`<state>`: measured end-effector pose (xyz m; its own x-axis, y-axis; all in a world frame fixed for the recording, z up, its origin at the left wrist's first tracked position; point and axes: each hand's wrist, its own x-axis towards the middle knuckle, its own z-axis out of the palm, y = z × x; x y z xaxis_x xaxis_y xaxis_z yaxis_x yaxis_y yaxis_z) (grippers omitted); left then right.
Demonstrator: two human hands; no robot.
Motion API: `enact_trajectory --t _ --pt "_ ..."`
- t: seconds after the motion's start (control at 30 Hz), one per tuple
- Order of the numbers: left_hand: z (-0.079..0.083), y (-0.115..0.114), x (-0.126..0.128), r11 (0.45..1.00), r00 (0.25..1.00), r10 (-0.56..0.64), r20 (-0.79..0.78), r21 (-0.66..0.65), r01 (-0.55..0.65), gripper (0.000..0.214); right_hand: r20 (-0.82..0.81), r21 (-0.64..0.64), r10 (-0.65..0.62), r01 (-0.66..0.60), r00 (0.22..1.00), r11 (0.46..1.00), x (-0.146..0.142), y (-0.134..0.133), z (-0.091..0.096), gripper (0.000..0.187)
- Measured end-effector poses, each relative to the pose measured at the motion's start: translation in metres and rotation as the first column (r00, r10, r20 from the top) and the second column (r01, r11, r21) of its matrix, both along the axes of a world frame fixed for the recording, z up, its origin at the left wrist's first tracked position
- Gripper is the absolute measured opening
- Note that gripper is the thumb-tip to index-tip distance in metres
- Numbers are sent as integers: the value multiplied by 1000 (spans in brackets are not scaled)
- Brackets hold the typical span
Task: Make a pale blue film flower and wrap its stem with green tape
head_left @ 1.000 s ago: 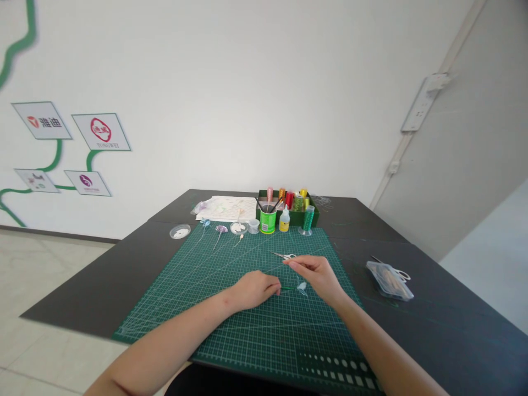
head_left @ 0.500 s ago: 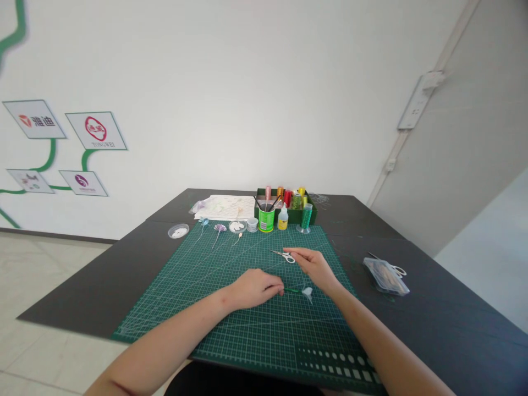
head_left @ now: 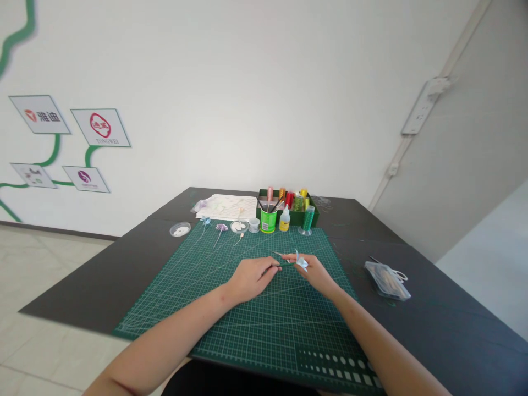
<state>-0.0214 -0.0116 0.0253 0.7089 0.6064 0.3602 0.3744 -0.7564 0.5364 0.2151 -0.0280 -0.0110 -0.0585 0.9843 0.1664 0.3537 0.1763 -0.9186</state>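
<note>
My left hand [head_left: 254, 279] is closed in a pinch on the green stem of a small artificial flower. The pale blue-white flower head [head_left: 302, 263] sticks out to the right, in front of my right hand [head_left: 317, 273]. A small pair of scissors [head_left: 278, 253] lies on the green cutting mat [head_left: 264, 335], its blades pointing left. My right fingers are at the scissors' white handles, which the hand and flower mostly cover. Whether those fingers grip the handles cannot be made out.
Along the mat's far edge stand a green can [head_left: 268, 221] with brushes, a glue bottle [head_left: 284, 220] and a green thread spool [head_left: 308, 219]. Behind is a box [head_left: 315, 217] of spools. Finished flowers [head_left: 221, 227] lie left; a clear plastic case [head_left: 386, 280] sits right.
My left hand has raised the flower up and forward, bringing its head in front of my right hand. My right hand stays by the scissors, which have hardly moved.
</note>
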Motion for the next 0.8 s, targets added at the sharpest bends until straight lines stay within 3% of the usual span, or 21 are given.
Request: enact_trajectory --t 0.17,0.3,0.57,0.8 --pt "-4 4 0 987 984 156 88 -51 -152 21 51 -53 59 -56 997 997 -5 0 -5 47" --pt "-9 9 0 971 962 224 154 -116 -208 27 82 -55 96 -91 992 994 -9 -2 -6 44" --pt "-16 26 1 949 923 243 297 -270 -163 25 62 -54 93 -90 994 994 -14 -4 -5 39" --pt "-19 35 1 924 877 286 386 -354 -146 26 -101 -76 -21 14 995 997 -16 -9 4 47"
